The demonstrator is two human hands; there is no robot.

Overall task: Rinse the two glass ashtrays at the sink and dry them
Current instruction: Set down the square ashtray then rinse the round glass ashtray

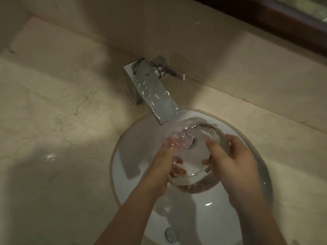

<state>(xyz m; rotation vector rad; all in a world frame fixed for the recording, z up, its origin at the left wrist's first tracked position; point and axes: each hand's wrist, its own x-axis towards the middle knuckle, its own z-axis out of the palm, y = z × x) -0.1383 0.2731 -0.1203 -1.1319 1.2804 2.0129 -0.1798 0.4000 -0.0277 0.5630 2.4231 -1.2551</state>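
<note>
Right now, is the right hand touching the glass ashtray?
Touching. Head view: the right hand grips the rim of the glass ashtray, thumb over the edge, fingers showing through the glass underneath.

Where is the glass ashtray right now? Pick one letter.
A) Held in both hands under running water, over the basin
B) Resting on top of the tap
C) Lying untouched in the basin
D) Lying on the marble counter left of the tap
A: the left hand and right hand hold the glass ashtray over the basin, with water from the tap pouring onto it.

no readable text, no labels, no brands, no numbers anywhere in view
</note>
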